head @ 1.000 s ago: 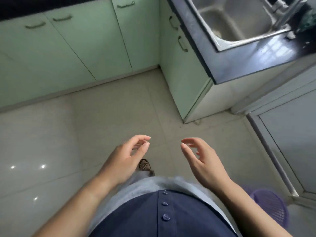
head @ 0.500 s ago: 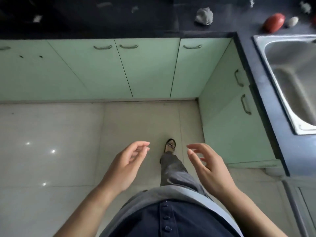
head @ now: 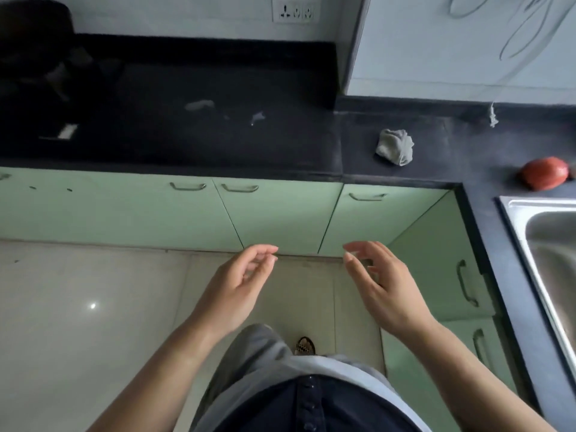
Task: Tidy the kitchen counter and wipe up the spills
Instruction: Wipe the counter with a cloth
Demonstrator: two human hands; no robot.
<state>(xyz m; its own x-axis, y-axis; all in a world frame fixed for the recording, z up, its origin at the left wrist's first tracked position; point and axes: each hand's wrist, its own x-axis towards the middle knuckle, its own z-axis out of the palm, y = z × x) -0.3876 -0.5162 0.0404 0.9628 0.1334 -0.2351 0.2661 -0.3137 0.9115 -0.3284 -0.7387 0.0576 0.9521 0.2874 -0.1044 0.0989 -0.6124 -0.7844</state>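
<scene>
A dark L-shaped kitchen counter [head: 218, 145] runs across the top and down the right side. On it lies a crumpled grey cloth [head: 395, 146] near the inner corner. Pale spill marks [head: 199, 105] and a small scrap [head: 258, 117] show on the left stretch. A red tomato-like item [head: 544, 177] sits beside the steel sink [head: 548, 244]. My left hand [head: 240, 285] and my right hand [head: 378, 282] hover over the floor below the cabinets, palms facing each other, fingers loosely curled and apart, holding nothing.
Green cabinet doors [head: 274, 213] with metal handles line the counter's front. A black appliance [head: 34, 51] stands at the far left of the counter. A wall socket [head: 295, 9] is above. A white string [head: 492, 115] hangs at the right. Pale floor tiles [head: 78, 307] lie below.
My view has swung left and upward, so the sink slid to the right edge and the counter top with the cloth came fully into sight. Both hands stay open in front of me.
</scene>
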